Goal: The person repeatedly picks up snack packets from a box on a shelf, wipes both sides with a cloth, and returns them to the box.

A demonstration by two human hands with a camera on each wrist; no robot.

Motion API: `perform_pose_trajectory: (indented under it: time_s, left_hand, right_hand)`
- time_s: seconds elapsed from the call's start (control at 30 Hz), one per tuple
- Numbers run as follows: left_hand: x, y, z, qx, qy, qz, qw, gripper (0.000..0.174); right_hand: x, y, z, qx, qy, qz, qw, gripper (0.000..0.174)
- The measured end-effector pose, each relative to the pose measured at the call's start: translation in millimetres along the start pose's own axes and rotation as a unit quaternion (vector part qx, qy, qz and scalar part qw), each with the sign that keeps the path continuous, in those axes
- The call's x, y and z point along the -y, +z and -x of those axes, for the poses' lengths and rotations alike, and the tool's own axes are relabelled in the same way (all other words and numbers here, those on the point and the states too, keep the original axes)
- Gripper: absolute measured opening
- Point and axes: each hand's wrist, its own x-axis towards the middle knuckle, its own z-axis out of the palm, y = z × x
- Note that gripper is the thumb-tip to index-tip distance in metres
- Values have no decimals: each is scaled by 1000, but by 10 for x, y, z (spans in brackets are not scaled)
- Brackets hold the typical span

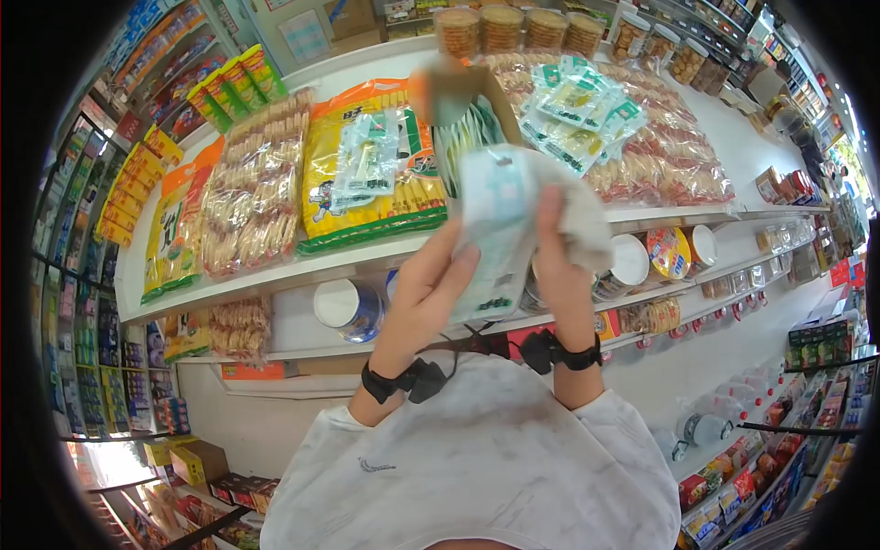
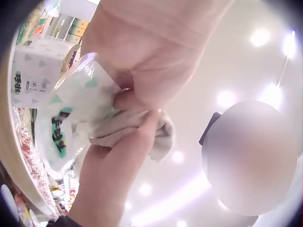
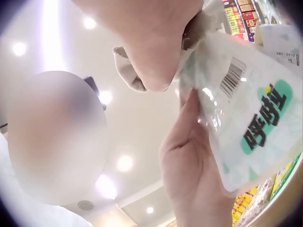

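Head view: left hand (image 1: 423, 298) pinches the packet (image 1: 495, 238) before the shelf (image 1: 275, 277); right hand (image 1: 561, 261) grips the cloth (image 1: 588, 220) beside it. Left wrist view: film appears loose; holding it taut is advised. Right wrist view: barcode face exposed; light, flat strokes would limit creasing.

White patterned shirt (image 1: 467, 449), 2 black wristbands (image 1: 579, 356).
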Motion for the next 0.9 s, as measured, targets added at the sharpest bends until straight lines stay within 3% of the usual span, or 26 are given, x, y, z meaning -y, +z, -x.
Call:
perform_pose_trajectory:
  time_s: [0.03,0.1,0.23,0.33,0.4,0.47,0.53,0.63,0.73,0.83,0.87,0.9]
  left_hand:
    - [-66,50,-18,-20,9,55,998,49]
    - [-55,74,-94,-57,52,59,995,52]
    - [26,55,-167,-117,111,17,987,57]
    - [87,41,-235,-121,192,-145,963,62]
    - [45,68,-294,-168,220,-271,922,60]
    - [6,68,-299,-154,234,-339,898,57]
    - [-17,23,-281,-85,237,-352,901,53]
    - [9,66,-238,-57,226,-317,919,47]
    - [18,65,-212,30,224,-313,922,53]
    - [30,242,-119,48,164,-22,985,59]
    - [40,269,-59,42,119,40,991,64]
    - [63,289,8,35,74,102,991,69]
  right_hand:
    - [-67,-5,55,-14,72,-91,993,35]
    - [-242,0,193,-17,116,-218,969,38]
    - [-354,157,547,45,175,-319,930,49]
    - [-335,106,644,70,180,-411,891,51]
    - [-266,101,656,98,186,-401,891,53]
    - [-247,137,681,114,181,-395,894,55]
    - [-248,181,701,118,163,-390,899,56]
    - [-216,182,721,102,204,-444,866,58]
    - [-55,178,651,94,161,-448,874,59]
    - [-291,291,626,10,114,-334,936,54]
    - [-208,309,510,3,-10,-172,985,56]
    - [-49,320,331,-4,-133,-3,991,57]
